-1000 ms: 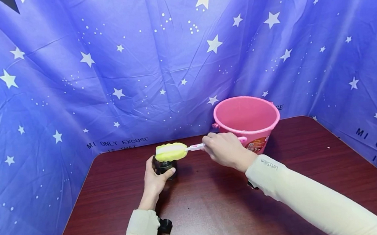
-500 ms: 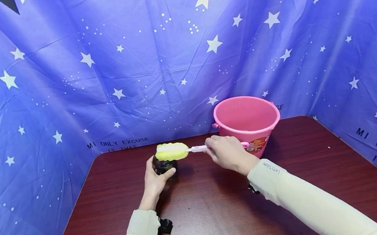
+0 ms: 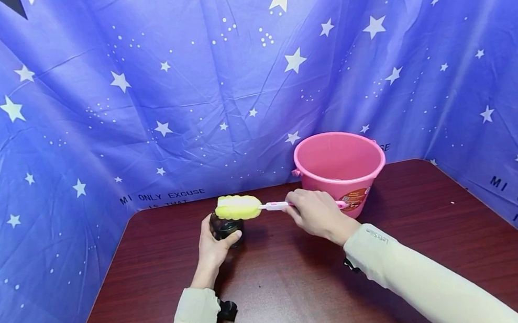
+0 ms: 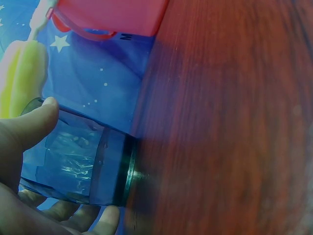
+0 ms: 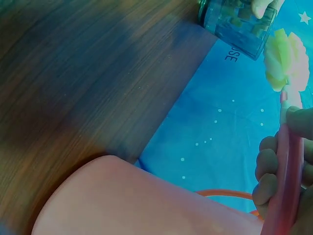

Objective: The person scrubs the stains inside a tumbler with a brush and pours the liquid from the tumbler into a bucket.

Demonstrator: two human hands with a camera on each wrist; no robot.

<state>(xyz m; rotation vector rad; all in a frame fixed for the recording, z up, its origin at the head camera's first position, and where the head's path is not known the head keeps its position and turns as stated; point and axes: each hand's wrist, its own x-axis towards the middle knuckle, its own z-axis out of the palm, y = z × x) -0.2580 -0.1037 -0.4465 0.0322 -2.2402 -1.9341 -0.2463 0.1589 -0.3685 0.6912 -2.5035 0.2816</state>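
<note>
My left hand (image 3: pixel 213 251) grips a dark see-through glass (image 3: pixel 227 230) standing upright on the table. In the left wrist view the thumb lies along one side of the glass (image 4: pixel 78 152) and the fingers wrap the other. A sponge bottle brush (image 3: pixel 239 207), with a yellow and white head and a pink and white handle, is held nearly level by my right hand (image 3: pixel 314 212). Its sponge head overlaps the glass's mouth in the head view. The right wrist view shows the fingers curled round the pink handle (image 5: pixel 289 171), with the sponge beside the glass's open end.
A pink bucket (image 3: pixel 341 180) with a label stands at the table's back, just beyond my right hand. The dark red-brown table (image 3: pixel 272 286) ends at a blue star-patterned curtain (image 3: pixel 223 91) behind and on both sides.
My right hand has drifted slightly to the right and toward me, drawing the brush along with it. The left hand and the glass have stayed in place.
</note>
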